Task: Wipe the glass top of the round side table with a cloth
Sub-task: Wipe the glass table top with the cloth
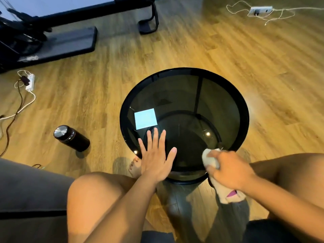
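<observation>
The round side table [184, 71] has a dark smoked-glass top in a black rim and stands on the wooden floor between my knees. My left hand [156, 155] lies flat on the glass at its near left edge, fingers spread and holding nothing. My right hand [229, 171] is closed around a bunched beige cloth [209, 159] and presses its front end onto the glass at the near right rim. The cloth's tail hangs below my wrist, showing a pink patch. A bright window reflection shows on the left of the glass.
A black flask [71, 138] with a metal lid lies on the floor left of the table. A white power strip [30, 82] with cables sits further left, another power strip [261, 10] at the far right. Black equipment [52, 41] stands at the back left. A grey sofa [29, 193] is beneath me.
</observation>
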Demonstrator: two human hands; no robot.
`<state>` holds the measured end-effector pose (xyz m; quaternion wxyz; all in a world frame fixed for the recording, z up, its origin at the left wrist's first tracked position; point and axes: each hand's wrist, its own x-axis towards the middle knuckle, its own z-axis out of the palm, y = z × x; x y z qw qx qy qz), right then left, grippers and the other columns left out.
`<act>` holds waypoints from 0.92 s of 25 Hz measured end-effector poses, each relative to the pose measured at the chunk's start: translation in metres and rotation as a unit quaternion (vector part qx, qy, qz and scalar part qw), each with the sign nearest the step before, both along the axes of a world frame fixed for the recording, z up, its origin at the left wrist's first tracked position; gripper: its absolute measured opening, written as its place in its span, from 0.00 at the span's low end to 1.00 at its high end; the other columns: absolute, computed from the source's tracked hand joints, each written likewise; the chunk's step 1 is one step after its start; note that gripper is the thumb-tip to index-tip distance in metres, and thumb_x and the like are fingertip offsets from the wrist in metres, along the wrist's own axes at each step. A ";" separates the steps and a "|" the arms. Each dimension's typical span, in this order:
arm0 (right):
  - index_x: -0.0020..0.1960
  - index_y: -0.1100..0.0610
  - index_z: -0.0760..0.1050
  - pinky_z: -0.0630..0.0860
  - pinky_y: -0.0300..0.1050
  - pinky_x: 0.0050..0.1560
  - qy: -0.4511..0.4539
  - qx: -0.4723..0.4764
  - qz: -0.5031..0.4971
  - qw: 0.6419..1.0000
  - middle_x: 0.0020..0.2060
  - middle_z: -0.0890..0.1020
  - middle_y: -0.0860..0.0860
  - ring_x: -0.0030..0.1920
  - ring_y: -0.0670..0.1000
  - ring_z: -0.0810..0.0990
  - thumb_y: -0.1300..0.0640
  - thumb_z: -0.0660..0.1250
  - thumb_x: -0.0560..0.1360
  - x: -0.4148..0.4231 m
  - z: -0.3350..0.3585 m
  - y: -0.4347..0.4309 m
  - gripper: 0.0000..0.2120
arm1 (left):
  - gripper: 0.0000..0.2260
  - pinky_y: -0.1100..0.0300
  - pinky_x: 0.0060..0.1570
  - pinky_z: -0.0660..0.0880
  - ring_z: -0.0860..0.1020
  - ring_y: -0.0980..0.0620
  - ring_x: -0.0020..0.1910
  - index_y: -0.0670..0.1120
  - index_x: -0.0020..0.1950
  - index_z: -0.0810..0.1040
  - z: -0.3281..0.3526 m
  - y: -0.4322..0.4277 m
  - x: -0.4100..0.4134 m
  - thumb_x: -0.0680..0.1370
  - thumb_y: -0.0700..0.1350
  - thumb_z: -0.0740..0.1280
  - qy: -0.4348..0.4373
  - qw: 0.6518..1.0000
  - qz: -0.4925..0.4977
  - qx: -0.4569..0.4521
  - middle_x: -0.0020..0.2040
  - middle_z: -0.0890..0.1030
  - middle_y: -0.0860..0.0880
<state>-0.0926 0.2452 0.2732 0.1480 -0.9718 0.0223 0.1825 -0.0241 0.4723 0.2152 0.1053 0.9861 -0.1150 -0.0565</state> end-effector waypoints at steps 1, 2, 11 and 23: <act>0.68 0.46 0.70 0.77 0.46 0.49 0.000 0.028 0.019 0.999 0.57 0.81 0.51 0.53 0.52 0.81 0.42 0.60 0.76 -0.002 -0.001 0.020 0.22 | 0.31 0.41 0.74 0.32 0.34 0.48 0.79 0.53 0.80 0.43 0.000 0.001 0.000 0.79 0.64 0.40 -0.005 1.000 0.007 -0.030 0.82 0.42 0.49; 0.69 0.46 0.69 0.77 0.45 0.49 -0.005 0.042 0.042 0.998 0.58 0.80 0.50 0.55 0.51 0.80 0.41 0.59 0.77 -0.002 -0.001 0.039 0.23 | 0.31 0.42 0.74 0.30 0.36 0.49 0.79 0.53 0.80 0.45 0.000 0.000 0.000 0.79 0.63 0.41 -0.016 0.998 0.019 -0.065 0.82 0.43 0.49; 0.70 0.51 0.67 0.78 0.49 0.51 -0.101 0.030 0.225 0.969 0.59 0.76 0.52 0.54 0.53 0.79 0.46 0.59 0.80 0.073 -0.021 0.149 0.20 | 0.32 0.46 0.77 0.35 0.37 0.54 0.79 0.53 0.80 0.48 0.002 0.045 0.034 0.77 0.63 0.42 0.022 0.898 0.222 -0.379 0.82 0.43 0.50; 0.62 0.52 0.78 0.70 0.44 0.42 -0.320 0.051 0.079 0.943 0.53 0.79 0.57 0.52 0.56 0.76 0.53 0.62 0.78 0.247 -0.059 0.257 0.14 | 0.30 0.51 0.76 0.35 0.33 0.58 0.78 0.53 0.80 0.42 0.009 0.050 0.055 0.80 0.61 0.43 -0.023 0.877 0.220 -0.427 0.81 0.38 0.52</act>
